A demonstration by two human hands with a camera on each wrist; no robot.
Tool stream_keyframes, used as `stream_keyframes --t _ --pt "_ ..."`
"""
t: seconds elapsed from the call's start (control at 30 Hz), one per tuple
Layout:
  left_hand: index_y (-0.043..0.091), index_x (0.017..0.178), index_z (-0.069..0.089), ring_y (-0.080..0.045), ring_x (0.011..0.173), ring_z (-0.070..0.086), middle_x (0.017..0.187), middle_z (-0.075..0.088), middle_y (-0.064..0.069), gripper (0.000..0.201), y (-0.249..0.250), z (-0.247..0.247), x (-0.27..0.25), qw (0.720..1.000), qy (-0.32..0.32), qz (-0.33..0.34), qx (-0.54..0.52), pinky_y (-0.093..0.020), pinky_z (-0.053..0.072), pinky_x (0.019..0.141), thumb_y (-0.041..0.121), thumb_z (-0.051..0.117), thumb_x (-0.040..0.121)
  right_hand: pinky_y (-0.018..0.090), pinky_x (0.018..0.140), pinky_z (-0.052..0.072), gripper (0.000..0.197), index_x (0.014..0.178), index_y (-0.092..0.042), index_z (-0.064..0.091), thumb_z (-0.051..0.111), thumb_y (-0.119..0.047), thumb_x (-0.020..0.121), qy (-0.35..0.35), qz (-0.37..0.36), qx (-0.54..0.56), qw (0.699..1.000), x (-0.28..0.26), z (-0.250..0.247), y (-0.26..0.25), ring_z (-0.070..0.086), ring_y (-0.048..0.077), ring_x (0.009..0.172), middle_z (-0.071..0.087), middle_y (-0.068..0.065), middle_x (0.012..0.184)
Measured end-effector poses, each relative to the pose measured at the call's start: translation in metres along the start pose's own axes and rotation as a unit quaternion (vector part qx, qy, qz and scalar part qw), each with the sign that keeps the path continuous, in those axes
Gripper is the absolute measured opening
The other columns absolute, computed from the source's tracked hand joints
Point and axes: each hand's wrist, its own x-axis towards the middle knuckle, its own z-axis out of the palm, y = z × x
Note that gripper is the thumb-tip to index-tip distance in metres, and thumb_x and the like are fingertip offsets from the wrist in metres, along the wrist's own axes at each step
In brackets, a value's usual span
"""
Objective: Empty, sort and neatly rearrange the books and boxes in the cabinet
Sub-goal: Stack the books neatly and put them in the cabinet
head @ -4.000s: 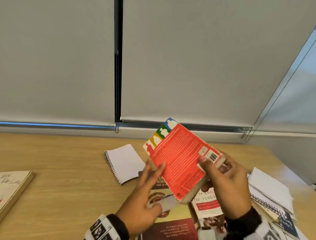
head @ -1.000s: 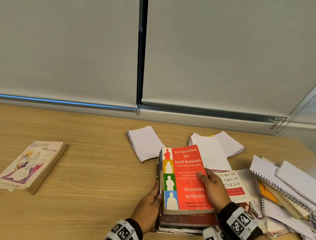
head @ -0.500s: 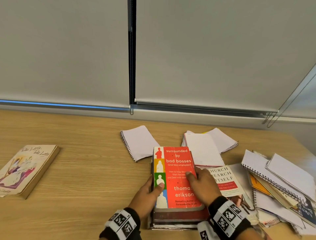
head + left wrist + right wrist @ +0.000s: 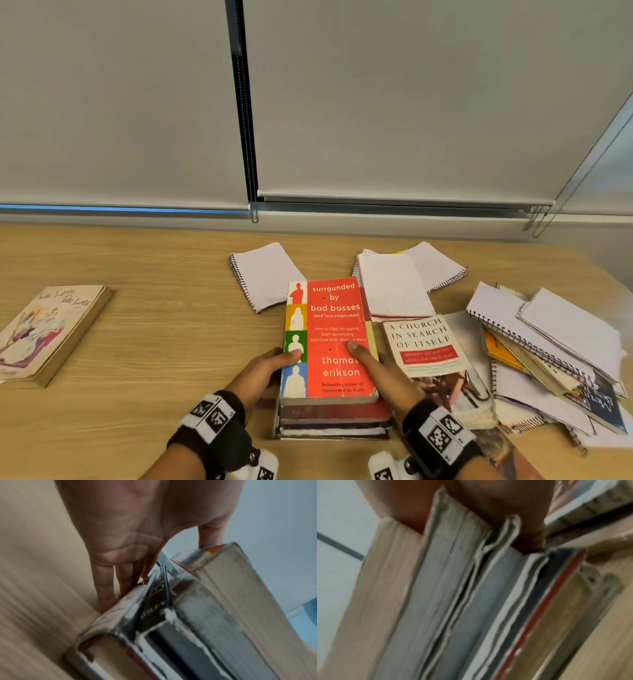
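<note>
A red paperback, "surrounded by bad bosses" [image 4: 334,339], lies face up on top of a stack of books [image 4: 332,421] on the wooden table [image 4: 154,342]. My left hand [image 4: 270,365] is at the stack's left side, thumb on the red cover. In the left wrist view its fingers [image 4: 106,588] run straight down against the spines [image 4: 188,615] to the tabletop. My right hand [image 4: 380,373] is at the stack's right side, one finger flat on the cover. The blurred right wrist view shows that hand [image 4: 496,507] pressed against the page edges [image 4: 453,601].
A beige illustrated book [image 4: 48,332] lies alone at far left. A white spiral notebook [image 4: 265,274] and open notebooks [image 4: 400,284] lie behind the stack. "A Church in Search of Itself" [image 4: 424,342] lies right of it, then a loose heap of notebooks [image 4: 555,353]. Window blinds stand behind.
Four seconds ago both hands held the red book in the air, back cover up. It now lies face up on the stack, with my hands at the stack's two sides.
</note>
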Motion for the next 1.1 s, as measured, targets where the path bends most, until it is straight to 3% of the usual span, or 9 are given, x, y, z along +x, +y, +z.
stream_keyframes --t 0.1,0.27,0.33,0.63,0.73,0.87,0.93,1.03,1.1 --pt "0.023 0.117 0.064 -0.021 0.101 0.067 0.101 0.076 -0.001 0.034 0.0 0.001 -0.002 1.0 0.011 -0.017 -0.003 -0.035 0.047 0.084 0.042 0.058 0.09 0.032 0.09 0.054 0.05 0.122 -0.025 0.058 0.071 -0.049 0.08 -0.023 0.003 0.036 0.999 0.004 -0.002 0.001 0.073 0.016 0.094 0.075 -0.002 0.103" --pt "0.02 0.115 0.067 -0.024 0.101 0.066 0.102 0.075 -0.004 0.048 -0.002 0.005 -0.009 0.999 0.03 -0.023 -0.01 -0.038 0.048 0.089 0.047 0.069 0.076 0.036 0.093 0.054 0.077 0.121 -0.026 0.061 0.077 -0.066 0.058 -0.023 -0.01 0.019 1.0 0.01 0.0 0.004 0.073 0.014 0.092 0.075 -0.004 0.103" --pt "0.018 0.117 0.066 -0.024 0.103 0.065 0.102 0.075 -0.004 0.043 -0.008 0.006 -0.018 0.999 0.043 -0.027 -0.017 -0.04 0.047 0.094 0.045 0.064 0.084 0.037 0.095 0.053 0.084 0.122 -0.027 0.06 0.075 -0.073 0.053 -0.035 -0.012 -0.002 0.999 0.01 0.0 0.007 0.073 0.013 0.091 0.075 -0.006 0.102" --pt "0.019 0.115 0.065 -0.023 0.1 0.066 0.099 0.076 -0.003 0.039 -0.047 0.001 -0.079 0.995 0.081 -0.033 -0.053 -0.044 0.045 0.099 0.043 0.065 0.084 0.038 0.095 0.052 0.072 0.122 -0.029 0.059 0.075 -0.068 0.064 -0.072 -0.015 0.004 0.997 -0.038 0.028 0.028 0.073 0.013 0.092 0.075 -0.007 0.102" --pt "0.018 0.114 0.065 -0.022 0.099 0.066 0.097 0.076 -0.002 0.038 -0.062 -0.001 -0.098 0.994 0.08 -0.03 -0.06 -0.042 0.046 0.094 0.041 0.066 0.083 0.036 0.093 0.053 0.056 0.122 -0.024 0.06 0.074 -0.053 0.076 -0.069 -0.02 0.031 0.997 -0.065 0.038 0.036 0.073 0.015 0.092 0.075 -0.003 0.102" --pt "0.017 0.116 0.062 -0.02 0.088 0.069 0.093 0.077 -0.003 0.032 -0.088 -0.001 -0.125 0.991 0.083 -0.03 -0.1 -0.033 0.048 0.076 0.033 0.062 0.088 0.041 0.093 0.054 0.071 0.123 -0.021 0.056 0.081 -0.054 0.065 -0.054 -0.005 0.048 0.997 -0.102 0.051 0.055 0.073 0.021 0.092 0.075 0.001 0.102" --pt "0.021 0.114 0.059 -0.022 0.093 0.067 0.09 0.077 -0.002 0.042 -0.104 -0.003 -0.134 0.987 0.081 -0.044 -0.13 -0.034 0.047 0.078 0.036 0.071 0.076 0.043 0.092 0.054 0.079 0.122 -0.022 0.053 0.082 -0.055 0.056 -0.049 0.01 0.049 0.998 -0.115 0.055 0.063 0.073 0.023 0.091 0.076 0.004 0.101" --pt "0.022 0.121 0.054 -0.027 0.105 0.064 0.104 0.074 -0.005 0.088 -0.125 -0.004 -0.134 0.981 0.056 -0.079 -0.168 -0.042 0.046 0.098 0.051 0.089 0.047 0.046 0.091 0.054 0.092 0.124 -0.02 0.051 0.084 -0.057 0.047 -0.046 0.026 0.054 0.997 -0.121 0.055 0.072 0.073 0.027 0.092 0.075 0.007 0.102" --pt "0.021 0.126 0.052 -0.025 0.104 0.066 0.104 0.075 -0.005 0.097 -0.13 -0.002 -0.136 0.981 0.029 -0.072 -0.18 -0.039 0.048 0.09 0.057 0.089 0.044 0.047 0.092 0.053 0.1 0.128 -0.019 0.046 0.087 -0.06 0.046 -0.022 0.05 0.056 0.997 -0.115 0.054 0.081 0.073 0.029 0.093 0.074 0.009 0.105"
